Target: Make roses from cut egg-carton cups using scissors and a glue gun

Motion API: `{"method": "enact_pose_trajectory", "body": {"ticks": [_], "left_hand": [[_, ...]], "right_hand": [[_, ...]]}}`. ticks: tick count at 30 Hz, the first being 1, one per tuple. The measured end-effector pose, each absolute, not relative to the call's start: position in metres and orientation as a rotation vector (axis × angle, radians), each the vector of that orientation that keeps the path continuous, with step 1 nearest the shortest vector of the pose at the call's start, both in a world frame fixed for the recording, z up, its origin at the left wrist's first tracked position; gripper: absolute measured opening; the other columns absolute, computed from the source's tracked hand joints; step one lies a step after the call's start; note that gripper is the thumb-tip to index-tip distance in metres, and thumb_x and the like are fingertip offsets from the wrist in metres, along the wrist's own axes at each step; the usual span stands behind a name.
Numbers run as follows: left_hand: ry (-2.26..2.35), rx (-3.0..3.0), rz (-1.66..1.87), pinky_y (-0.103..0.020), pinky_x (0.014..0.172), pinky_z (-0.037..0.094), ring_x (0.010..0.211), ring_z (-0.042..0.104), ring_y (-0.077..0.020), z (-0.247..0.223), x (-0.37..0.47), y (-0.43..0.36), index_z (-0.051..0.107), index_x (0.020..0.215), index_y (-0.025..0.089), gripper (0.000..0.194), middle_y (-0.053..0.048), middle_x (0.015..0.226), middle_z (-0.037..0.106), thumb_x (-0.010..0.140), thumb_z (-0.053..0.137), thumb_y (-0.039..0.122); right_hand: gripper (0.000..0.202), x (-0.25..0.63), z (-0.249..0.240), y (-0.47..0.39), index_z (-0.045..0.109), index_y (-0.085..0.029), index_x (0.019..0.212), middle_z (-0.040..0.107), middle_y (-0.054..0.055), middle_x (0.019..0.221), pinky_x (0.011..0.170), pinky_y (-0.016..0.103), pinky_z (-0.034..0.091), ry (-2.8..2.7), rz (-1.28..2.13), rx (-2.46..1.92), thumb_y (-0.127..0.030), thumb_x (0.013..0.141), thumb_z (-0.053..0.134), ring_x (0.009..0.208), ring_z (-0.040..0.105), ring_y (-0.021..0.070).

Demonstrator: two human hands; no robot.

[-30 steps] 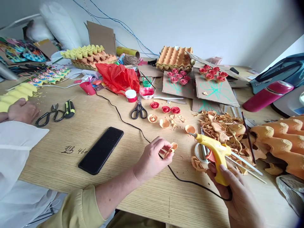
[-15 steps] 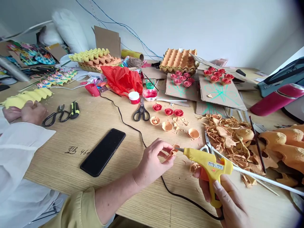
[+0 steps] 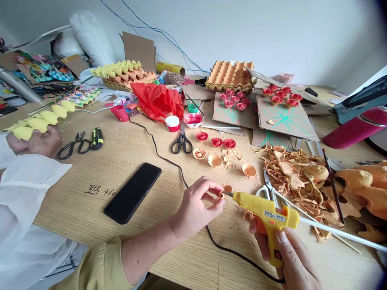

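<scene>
Between thumb and fingers, my left hand pinches a small curled piece of orange egg carton. My right hand is wrapped round the grip of a yellow glue gun, with a finger at its orange trigger. The gun's metal nozzle touches or nearly touches the curled piece. A long white glue stick sticks out of its back. Beyond my hands lie an orange carton cup, a petalled cup, a plain carton rose and several red-painted roses.
Carton scraps and white-handled scissors lie to the right. A phone, black scissors and the gun's black cord lie on the table. At left, a co-worker's hands hold a yellow carton strip. A pink bottle is at far right.
The view has shifted slightly. The glue gun has tilted a little, its nozzle now lower on the curled carton piece. The co-worker's yellow strip has tipped and turned.
</scene>
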State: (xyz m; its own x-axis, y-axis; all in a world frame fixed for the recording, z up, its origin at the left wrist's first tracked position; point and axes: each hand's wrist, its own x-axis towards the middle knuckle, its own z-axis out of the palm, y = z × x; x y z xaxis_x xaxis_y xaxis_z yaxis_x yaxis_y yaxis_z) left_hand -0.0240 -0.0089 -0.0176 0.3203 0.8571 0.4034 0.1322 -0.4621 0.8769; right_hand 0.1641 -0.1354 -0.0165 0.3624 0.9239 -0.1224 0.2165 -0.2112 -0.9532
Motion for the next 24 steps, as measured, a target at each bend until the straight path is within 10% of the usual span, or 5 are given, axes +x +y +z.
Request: {"method": "enact_pose_trajectory", "body": {"ticks": [24], "left_hand": [[0.861,1.728,1.204,-0.019,0.062,0.063,0.079,0.07,-0.0127,-0.0167,-0.0229,-0.0087,0.064,0.091,0.014,0.018,-0.003,0.09,0.065,0.077,0.066,0.003]], "right_hand": [[0.042,0.1695,-0.0188,-0.1331,0.068,-0.022,0.083,0.057,0.003,0.067,0.056,0.028,0.042,-1.104,0.952,-1.601,-0.056,0.097,0.048,0.059,0.05,0.0168]]}}
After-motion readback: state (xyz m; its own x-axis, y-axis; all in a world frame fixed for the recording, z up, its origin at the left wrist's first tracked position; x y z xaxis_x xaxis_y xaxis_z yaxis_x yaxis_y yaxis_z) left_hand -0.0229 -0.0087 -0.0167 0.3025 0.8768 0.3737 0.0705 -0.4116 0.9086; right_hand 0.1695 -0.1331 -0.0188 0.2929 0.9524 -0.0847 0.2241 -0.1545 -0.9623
